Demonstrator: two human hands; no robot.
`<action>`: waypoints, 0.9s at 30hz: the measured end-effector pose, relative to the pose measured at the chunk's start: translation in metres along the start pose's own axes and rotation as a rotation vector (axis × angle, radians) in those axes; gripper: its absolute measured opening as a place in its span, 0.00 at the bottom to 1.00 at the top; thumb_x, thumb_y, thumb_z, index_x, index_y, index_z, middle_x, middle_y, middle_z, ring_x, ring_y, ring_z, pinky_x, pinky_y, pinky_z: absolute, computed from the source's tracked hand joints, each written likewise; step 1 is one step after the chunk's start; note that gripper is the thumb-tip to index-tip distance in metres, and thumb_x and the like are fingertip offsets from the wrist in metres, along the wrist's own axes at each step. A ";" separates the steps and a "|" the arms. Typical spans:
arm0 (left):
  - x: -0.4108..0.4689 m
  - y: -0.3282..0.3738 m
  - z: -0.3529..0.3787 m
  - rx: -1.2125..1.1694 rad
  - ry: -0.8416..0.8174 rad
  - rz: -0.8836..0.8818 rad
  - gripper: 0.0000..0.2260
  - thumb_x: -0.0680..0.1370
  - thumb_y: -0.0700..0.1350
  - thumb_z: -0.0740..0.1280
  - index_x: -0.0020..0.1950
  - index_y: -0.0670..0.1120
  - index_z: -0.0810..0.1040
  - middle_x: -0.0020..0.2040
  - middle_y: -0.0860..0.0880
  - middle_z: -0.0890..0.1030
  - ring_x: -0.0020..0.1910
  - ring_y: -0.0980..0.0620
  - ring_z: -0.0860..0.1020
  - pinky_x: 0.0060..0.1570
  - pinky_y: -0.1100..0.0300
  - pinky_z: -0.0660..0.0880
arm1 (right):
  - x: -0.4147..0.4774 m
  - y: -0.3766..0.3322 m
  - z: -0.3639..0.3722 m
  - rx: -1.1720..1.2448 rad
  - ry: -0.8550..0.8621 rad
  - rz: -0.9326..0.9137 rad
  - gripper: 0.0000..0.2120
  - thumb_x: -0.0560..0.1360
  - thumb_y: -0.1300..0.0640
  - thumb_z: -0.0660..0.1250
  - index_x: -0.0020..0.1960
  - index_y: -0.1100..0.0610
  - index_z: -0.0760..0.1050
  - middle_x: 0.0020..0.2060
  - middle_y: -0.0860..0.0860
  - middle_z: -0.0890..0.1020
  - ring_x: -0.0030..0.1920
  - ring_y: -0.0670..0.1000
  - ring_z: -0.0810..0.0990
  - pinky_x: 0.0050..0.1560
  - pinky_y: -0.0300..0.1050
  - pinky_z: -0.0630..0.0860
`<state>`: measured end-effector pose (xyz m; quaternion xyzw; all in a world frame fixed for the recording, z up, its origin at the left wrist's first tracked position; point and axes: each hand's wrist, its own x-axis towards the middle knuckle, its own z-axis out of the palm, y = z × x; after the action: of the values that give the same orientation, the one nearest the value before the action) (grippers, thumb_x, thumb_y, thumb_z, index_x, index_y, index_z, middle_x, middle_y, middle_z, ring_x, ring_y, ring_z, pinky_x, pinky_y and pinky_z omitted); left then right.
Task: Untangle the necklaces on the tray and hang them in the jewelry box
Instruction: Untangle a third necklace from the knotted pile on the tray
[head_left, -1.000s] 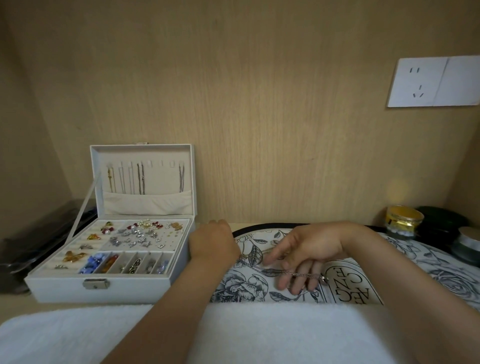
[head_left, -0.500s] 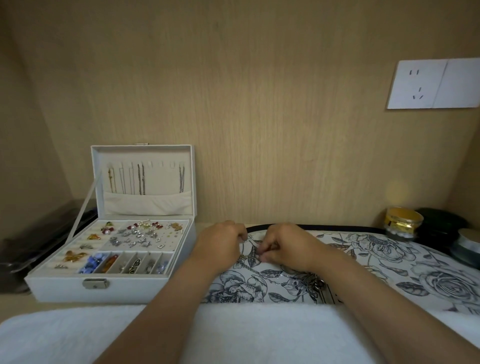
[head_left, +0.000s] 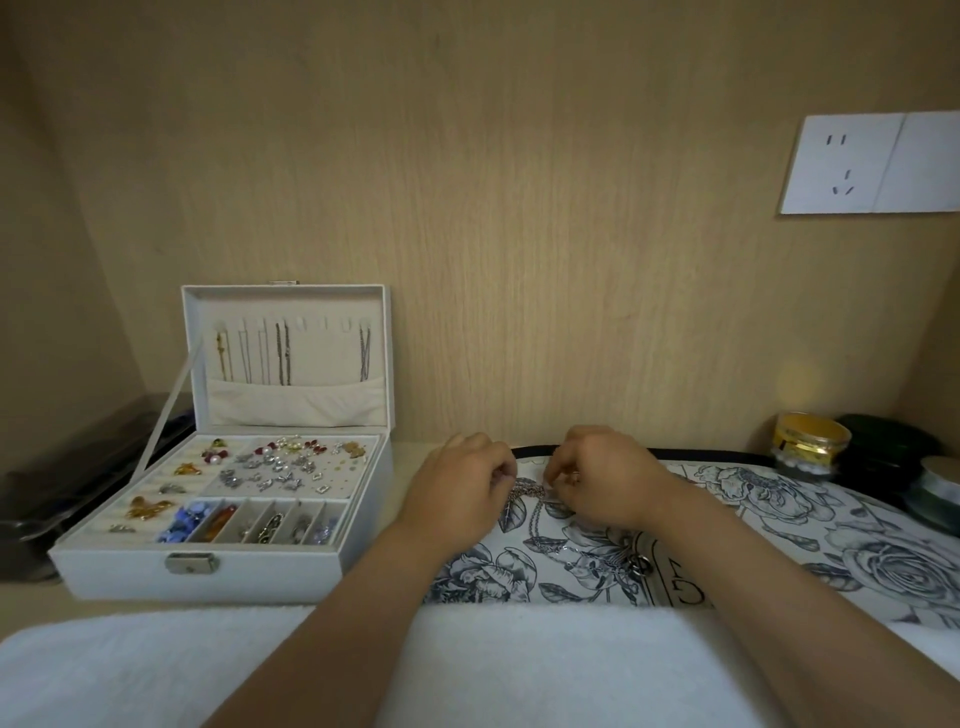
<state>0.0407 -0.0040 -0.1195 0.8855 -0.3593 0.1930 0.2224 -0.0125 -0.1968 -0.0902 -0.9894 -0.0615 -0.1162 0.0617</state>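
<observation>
A thin silver necklace is bunched between my two hands over the flower-printed tray, and its chain trails down to a ring pendant. My left hand pinches the chain from the left with curled fingers. From the right, my right hand pinches the same chain. The white jewelry box stands open at the left. Several necklaces hang inside its raised lid.
The box's compartments hold earrings and charms. A white towel covers the near edge. A gold-lidded jar and dark round containers sit at the back right. A dark case lies at the left. A wall socket is at upper right.
My right hand has left the tray's middle and moved up and left to meet my left hand. Both now pinch the chain, which has lifted into a bunch between them.
</observation>
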 end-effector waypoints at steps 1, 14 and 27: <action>0.000 0.005 -0.002 0.009 0.013 0.017 0.03 0.78 0.52 0.66 0.47 0.54 0.78 0.42 0.58 0.76 0.49 0.55 0.75 0.45 0.60 0.68 | 0.000 -0.002 0.001 0.053 -0.020 -0.027 0.10 0.75 0.54 0.69 0.55 0.48 0.84 0.50 0.47 0.81 0.53 0.48 0.78 0.53 0.44 0.76; 0.000 0.017 -0.003 0.084 -0.135 -0.020 0.07 0.77 0.48 0.66 0.52 0.55 0.82 0.46 0.55 0.82 0.47 0.53 0.78 0.46 0.59 0.71 | 0.001 0.006 0.011 0.320 -0.003 -0.002 0.09 0.79 0.56 0.67 0.43 0.58 0.81 0.38 0.50 0.84 0.37 0.45 0.78 0.40 0.27 0.68; 0.008 0.022 -0.006 -0.877 -0.104 -0.477 0.06 0.82 0.41 0.63 0.47 0.44 0.78 0.41 0.49 0.82 0.38 0.56 0.80 0.47 0.61 0.77 | 0.004 0.001 -0.003 0.899 0.006 0.173 0.07 0.82 0.57 0.63 0.46 0.54 0.77 0.29 0.43 0.74 0.29 0.43 0.72 0.40 0.45 0.75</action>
<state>0.0284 -0.0192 -0.1046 0.7748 -0.2046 -0.0767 0.5933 -0.0090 -0.1978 -0.0868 -0.8655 -0.0229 -0.0750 0.4947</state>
